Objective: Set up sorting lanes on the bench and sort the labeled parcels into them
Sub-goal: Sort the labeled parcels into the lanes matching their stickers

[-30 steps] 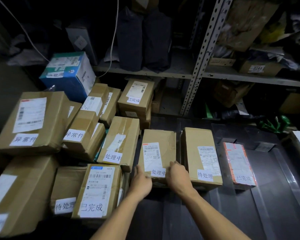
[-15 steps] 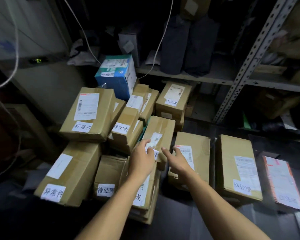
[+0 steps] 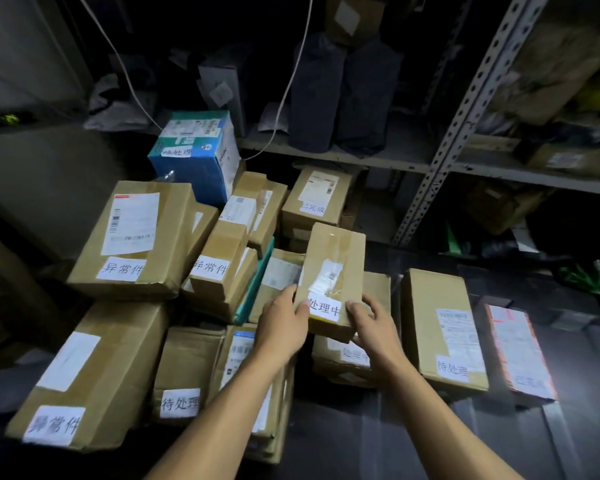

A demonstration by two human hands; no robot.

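Box (image 3: 333,282) marked 处理中, tilted above the desk (image 3: 430,438) row just right of the pile, is grasped at its near corners by left hand (image 3: 284,327) and right hand (image 3: 371,329); appears stiff, light, tape-slick, so side-edge grip advised.

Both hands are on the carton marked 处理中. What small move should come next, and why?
Probably carry the 处理中 carton a little to the right and set it on the box below, whose partly hidden tag also seems to read 处理. The left hand and right hand grip its near corners, and it is tilted, near end raised, above that box, beside the 待处理 box.
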